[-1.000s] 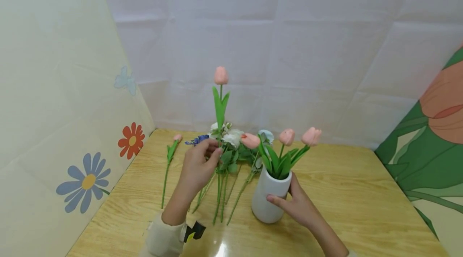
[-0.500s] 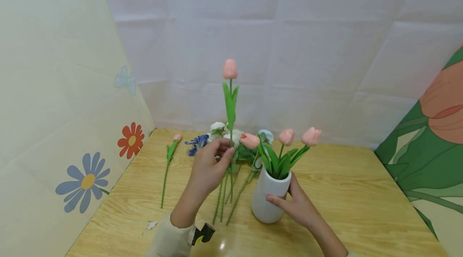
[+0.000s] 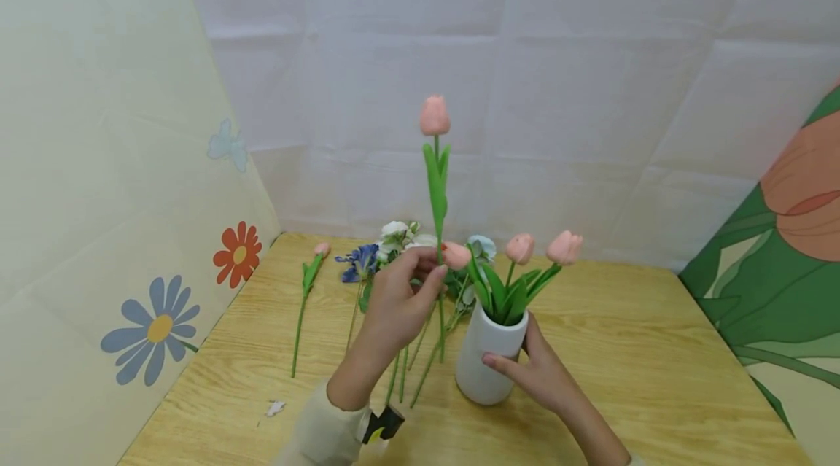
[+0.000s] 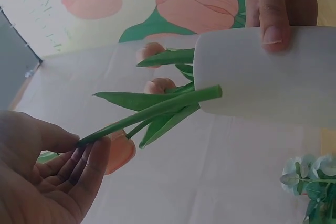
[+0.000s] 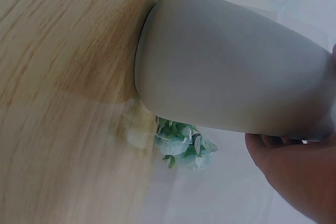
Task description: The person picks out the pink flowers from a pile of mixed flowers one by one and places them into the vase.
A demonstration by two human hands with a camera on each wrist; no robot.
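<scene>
My left hand (image 3: 403,298) pinches the green stem of an upright pink tulip (image 3: 435,117) between thumb and fingers. The tulip's lower stem end hangs just left of the white vase (image 3: 482,364). In the left wrist view that stem (image 4: 152,111) crosses in front of the vase mouth, and the hand (image 4: 52,166) holds it further up. Several pink tulips (image 3: 520,249) with green leaves lean in the vase. My right hand (image 3: 541,371) grips the vase from its right side, thumb across the front. The vase stands on the wooden table in the right wrist view.
Another pink tulip (image 3: 307,284) lies at the table's left. Behind my left hand lie white flowers (image 3: 394,230), a blue flower (image 3: 359,262) and a pale blue flower (image 3: 484,246). A white scrap (image 3: 275,408) lies near the front left. A pale cloth (image 3: 558,123) hangs behind the table.
My left hand has moved right with the upright tulip, raising it slightly, bringing its stem near the vase. The right hand and vase have stayed put.
</scene>
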